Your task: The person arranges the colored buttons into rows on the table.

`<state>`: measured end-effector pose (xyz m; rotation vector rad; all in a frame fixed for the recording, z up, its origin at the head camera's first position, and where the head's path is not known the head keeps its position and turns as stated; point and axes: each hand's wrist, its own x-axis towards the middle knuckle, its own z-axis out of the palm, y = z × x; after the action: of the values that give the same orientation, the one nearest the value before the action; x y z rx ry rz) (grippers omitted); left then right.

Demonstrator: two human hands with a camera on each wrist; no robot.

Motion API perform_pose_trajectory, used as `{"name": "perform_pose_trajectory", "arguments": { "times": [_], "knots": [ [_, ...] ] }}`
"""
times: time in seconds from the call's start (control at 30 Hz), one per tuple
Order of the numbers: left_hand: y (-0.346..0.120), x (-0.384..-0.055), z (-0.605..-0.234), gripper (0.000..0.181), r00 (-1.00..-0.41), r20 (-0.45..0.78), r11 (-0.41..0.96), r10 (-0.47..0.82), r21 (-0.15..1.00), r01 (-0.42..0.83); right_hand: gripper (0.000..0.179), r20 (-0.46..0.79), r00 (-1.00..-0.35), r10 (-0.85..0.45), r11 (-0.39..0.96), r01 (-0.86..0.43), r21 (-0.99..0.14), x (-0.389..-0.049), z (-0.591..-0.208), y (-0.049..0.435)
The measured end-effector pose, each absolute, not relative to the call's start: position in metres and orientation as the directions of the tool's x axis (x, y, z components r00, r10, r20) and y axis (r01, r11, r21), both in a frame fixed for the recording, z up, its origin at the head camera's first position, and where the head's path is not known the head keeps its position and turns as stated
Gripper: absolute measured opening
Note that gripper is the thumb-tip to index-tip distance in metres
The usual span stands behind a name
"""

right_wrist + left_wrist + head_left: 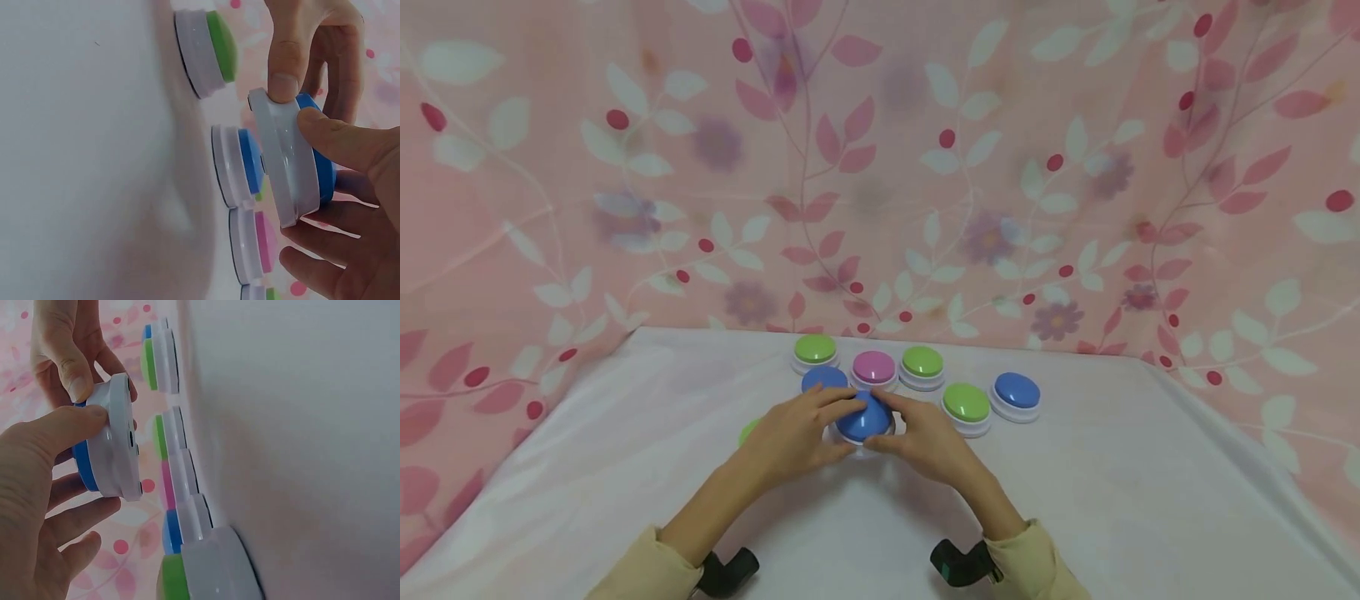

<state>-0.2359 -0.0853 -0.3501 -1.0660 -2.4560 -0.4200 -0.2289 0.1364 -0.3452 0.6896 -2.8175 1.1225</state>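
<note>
Both hands hold a round push button with a blue dome and white base (863,422), lifted off the white cloth. My left hand (793,435) grips its left side, with the thumb on the white base in the left wrist view. On the opposite side, my right hand (931,437) grips it, thumb near the seam of the blue dome (323,169). The button's underside edge, with small feet, faces the table. Just behind it stand another blue button (824,377) and a pink button (874,367).
Green buttons stand at the back (815,348), behind the right hand (922,362) and beside it (966,403). A blue button (1017,390) is farther right. One green button (748,430) is partly hidden by the left hand. A floral curtain (880,183) hangs behind the white-covered table (1075,500).
</note>
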Motion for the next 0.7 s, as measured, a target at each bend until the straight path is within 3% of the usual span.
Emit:
{"name": "perform_pose_trajectory", "arguments": {
  "times": [0.3,0.53,0.7],
  "knots": [
    [-0.09,-0.229,-0.357,0.048,-0.642,0.449,0.669,0.622,0.122,0.733,0.068,0.189,-0.881,-0.435,0.633,-0.448,-0.632,-0.227,-0.354,0.131],
    [-0.093,-0.228,-0.364,0.048,-0.633,0.455,0.676,0.626,0.086,0.731,0.067,0.167,-0.889,-0.426,0.676,-0.435,-0.595,-0.227,-0.358,0.126],
    [-0.095,-0.228,-0.366,0.048,-0.627,0.454,0.675,0.633,0.073,0.734,0.067,0.163,-0.894,-0.418,0.655,-0.42,-0.628,-0.227,-0.362,0.122]
  ]
}}
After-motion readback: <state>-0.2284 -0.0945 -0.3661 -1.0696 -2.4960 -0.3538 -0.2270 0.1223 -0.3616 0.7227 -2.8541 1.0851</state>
